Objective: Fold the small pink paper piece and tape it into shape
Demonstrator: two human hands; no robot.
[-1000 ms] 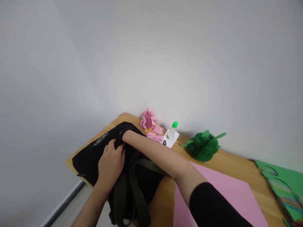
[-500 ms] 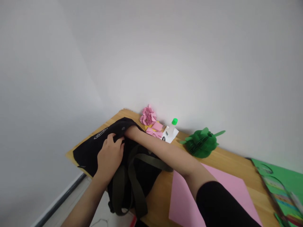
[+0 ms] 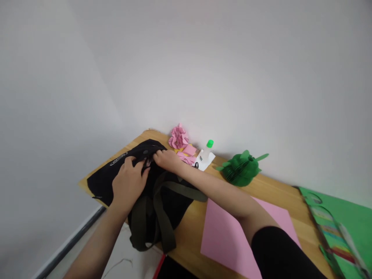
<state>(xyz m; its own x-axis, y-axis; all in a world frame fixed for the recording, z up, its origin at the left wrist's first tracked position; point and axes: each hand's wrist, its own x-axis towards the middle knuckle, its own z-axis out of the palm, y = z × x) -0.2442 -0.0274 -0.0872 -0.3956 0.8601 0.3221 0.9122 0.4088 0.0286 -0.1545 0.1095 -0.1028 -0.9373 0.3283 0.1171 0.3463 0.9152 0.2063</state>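
Note:
A black cloth bag (image 3: 101,180) with white lettering and olive-green straps (image 3: 164,223) lies at the left end of the wooden table. My left hand (image 3: 129,182) grips the edge of its opening, thumb and fingers closed on the fabric. At the same opening is my right hand (image 3: 166,159), its fingers curled at the bag's edge. Whether these fingers pinch only cloth or something else as well is hidden. Small details between the two hands are too dark to make out.
Behind the bag are a crumpled pink paper flower (image 3: 178,137), pink paper scraps (image 3: 187,158) and a green-capped glue bottle (image 3: 207,150). Rightward sit a green paper honeycomb piece (image 3: 241,170), a pink sheet (image 3: 223,236) and a green board (image 3: 348,217) with coloured strips. A wall rises behind.
My right hand has come out of the bag, where it was hidden, to the opening's edge. My left hand still holds the bag. The view has shifted slightly.

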